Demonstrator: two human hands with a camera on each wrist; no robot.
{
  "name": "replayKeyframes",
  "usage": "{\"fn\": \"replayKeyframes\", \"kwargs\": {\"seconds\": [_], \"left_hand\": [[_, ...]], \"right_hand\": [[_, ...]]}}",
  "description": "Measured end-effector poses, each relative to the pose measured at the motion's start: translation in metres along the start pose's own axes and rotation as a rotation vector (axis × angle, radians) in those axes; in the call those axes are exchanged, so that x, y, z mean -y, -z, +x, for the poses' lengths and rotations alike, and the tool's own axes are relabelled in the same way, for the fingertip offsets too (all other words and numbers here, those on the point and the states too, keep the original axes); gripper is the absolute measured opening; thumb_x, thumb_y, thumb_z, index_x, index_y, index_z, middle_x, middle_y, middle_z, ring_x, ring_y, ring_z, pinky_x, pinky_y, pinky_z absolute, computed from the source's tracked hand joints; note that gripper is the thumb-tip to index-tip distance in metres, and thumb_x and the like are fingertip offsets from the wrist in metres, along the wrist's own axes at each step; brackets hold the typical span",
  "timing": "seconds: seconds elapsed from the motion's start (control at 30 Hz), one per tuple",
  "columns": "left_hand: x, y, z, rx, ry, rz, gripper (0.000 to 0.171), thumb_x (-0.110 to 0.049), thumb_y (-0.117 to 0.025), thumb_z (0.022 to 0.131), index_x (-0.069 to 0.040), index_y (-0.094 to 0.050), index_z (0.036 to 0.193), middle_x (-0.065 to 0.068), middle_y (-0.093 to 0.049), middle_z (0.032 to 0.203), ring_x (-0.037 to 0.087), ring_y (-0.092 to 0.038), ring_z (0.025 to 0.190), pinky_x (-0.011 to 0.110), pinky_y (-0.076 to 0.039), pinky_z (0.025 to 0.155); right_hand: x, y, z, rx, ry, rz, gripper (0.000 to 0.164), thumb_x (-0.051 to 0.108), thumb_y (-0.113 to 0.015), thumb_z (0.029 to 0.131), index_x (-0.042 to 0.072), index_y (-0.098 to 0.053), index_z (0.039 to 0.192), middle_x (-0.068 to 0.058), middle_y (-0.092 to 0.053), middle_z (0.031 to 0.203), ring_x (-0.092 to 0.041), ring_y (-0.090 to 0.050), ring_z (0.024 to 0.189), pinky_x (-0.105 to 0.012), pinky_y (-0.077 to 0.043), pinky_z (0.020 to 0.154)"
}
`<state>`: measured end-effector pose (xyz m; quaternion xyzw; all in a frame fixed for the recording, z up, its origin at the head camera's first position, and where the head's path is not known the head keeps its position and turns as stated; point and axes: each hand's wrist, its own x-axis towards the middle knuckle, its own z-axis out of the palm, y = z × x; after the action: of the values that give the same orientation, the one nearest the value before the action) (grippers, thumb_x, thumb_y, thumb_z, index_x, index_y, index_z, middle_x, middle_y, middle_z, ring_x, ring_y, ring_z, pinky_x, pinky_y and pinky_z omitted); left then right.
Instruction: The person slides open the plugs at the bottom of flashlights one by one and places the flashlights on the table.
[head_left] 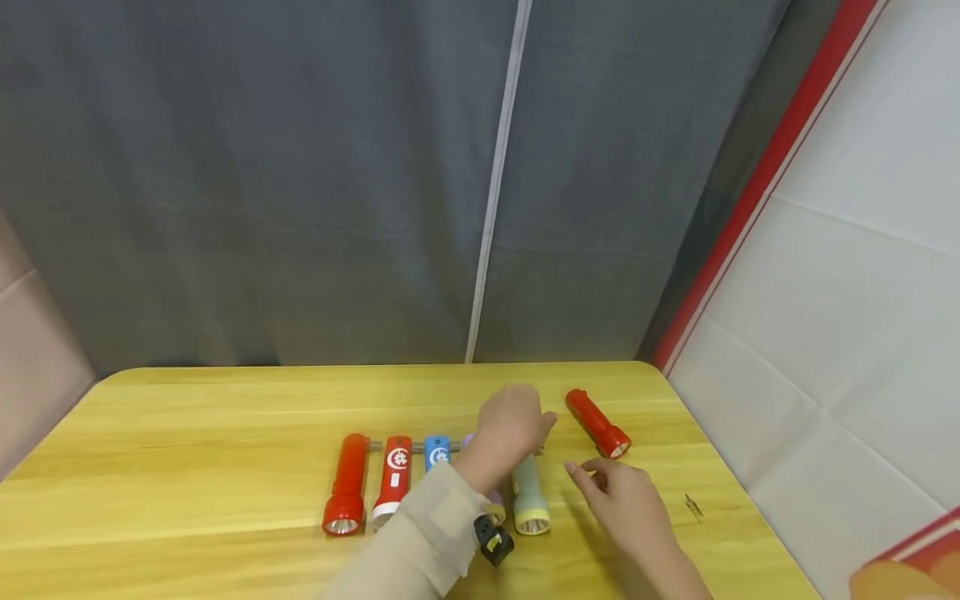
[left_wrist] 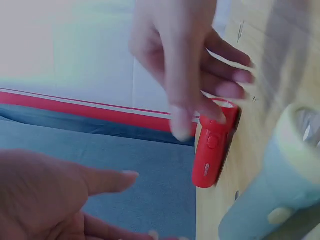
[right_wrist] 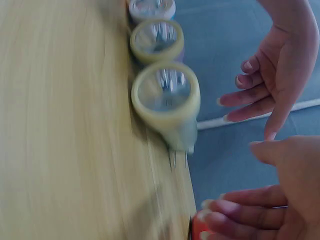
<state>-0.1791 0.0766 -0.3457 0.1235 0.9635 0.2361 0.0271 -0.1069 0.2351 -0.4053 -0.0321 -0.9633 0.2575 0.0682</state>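
Observation:
My left hand [head_left: 510, 425] reaches across a row of flashlights, above the pale green flashlight [head_left: 530, 496] and the purple flashlight [head_left: 495, 507]. In the left wrist view the left hand [left_wrist: 45, 195] holds nothing, its thumb and fingers apart. My right hand [head_left: 626, 504] hovers just right of the row, near a separate red flashlight [head_left: 598, 423] that lies slanted on the table. Nothing is in the right hand [right_wrist: 250, 210] either, fingers loosely extended. In the right wrist view the left hand [right_wrist: 277, 75] hangs opposite it, their thumbs close together.
Further left in the row lie a blue flashlight [head_left: 437, 450], a red one with a white logo [head_left: 393, 477] and a plain red one [head_left: 348, 492]. A grey strip [head_left: 417, 447] shows between them. Grey curtain [head_left: 300, 208] hangs behind the wooden table [head_left: 187, 483]; a white wall panel [head_left: 825, 375] borders the right.

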Motion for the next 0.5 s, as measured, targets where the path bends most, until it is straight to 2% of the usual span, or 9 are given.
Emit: {"fn": "replayKeyframes", "kwargs": {"seconds": [0.13,0.2,0.3,0.37,0.43,0.5], "left_hand": [[-0.003,-0.002,0.017,0.044,-0.037,0.006,0.04,-0.04,-0.066,0.097,-0.009,-0.063,0.072,0.002,-0.059,0.067,0.016,-0.053,0.058,0.026,-0.045,0.05],[-0.004,-0.007,0.028,0.091,-0.051,-0.035,0.04,-0.042,-0.065,0.097,-0.011,-0.061,0.073,0.001,-0.055,0.066,0.015,-0.051,0.056,0.025,-0.044,0.05],[-0.004,-0.016,0.045,0.187,-0.063,-0.153,0.046,-0.042,-0.065,0.098,-0.013,-0.053,0.064,-0.002,-0.045,0.055,0.012,-0.043,0.046,0.024,-0.037,0.044],[-0.003,-0.022,0.054,0.241,-0.059,-0.242,0.051,-0.039,-0.064,0.098,-0.014,-0.047,0.057,-0.003,-0.038,0.048,0.011,-0.037,0.041,0.024,-0.032,0.04],[-0.003,-0.028,0.062,0.273,-0.043,-0.314,0.055,-0.035,-0.064,0.099,-0.015,-0.042,0.052,-0.003,-0.034,0.043,0.011,-0.032,0.037,0.024,-0.03,0.037],[-0.003,-0.034,0.067,0.293,-0.018,-0.38,0.056,-0.029,-0.064,0.099,-0.014,-0.04,0.05,-0.003,-0.033,0.041,0.012,-0.03,0.036,0.024,-0.029,0.036]], "right_hand": [[-0.012,0.009,0.006,-0.074,0.014,-0.025,0.04,0.046,-0.065,0.097,0.009,-0.078,0.1,0.004,-0.065,0.069,-0.009,-0.05,0.059,-0.023,-0.041,0.055],[-0.017,0.013,0.01,-0.116,0.035,-0.039,0.036,0.041,-0.069,0.096,0.007,-0.078,0.099,0.001,-0.065,0.07,-0.009,-0.049,0.058,-0.022,-0.04,0.052],[-0.025,0.016,0.016,-0.18,0.07,-0.049,0.029,0.033,-0.073,0.093,0.004,-0.078,0.1,-0.005,-0.069,0.077,-0.012,-0.055,0.061,-0.024,-0.043,0.052],[-0.029,0.017,0.018,-0.221,0.084,-0.054,0.027,0.029,-0.074,0.092,0.004,-0.078,0.103,-0.01,-0.073,0.086,-0.019,-0.064,0.069,-0.031,-0.051,0.056],[-0.033,0.018,0.021,-0.243,0.086,-0.051,0.027,0.028,-0.075,0.092,0.005,-0.077,0.105,-0.014,-0.075,0.094,-0.027,-0.07,0.079,-0.039,-0.056,0.063],[-0.037,0.018,0.024,-0.245,0.077,-0.053,0.027,0.027,-0.074,0.092,0.005,-0.077,0.107,-0.017,-0.075,0.101,-0.03,-0.07,0.083,-0.043,-0.057,0.066]]}}
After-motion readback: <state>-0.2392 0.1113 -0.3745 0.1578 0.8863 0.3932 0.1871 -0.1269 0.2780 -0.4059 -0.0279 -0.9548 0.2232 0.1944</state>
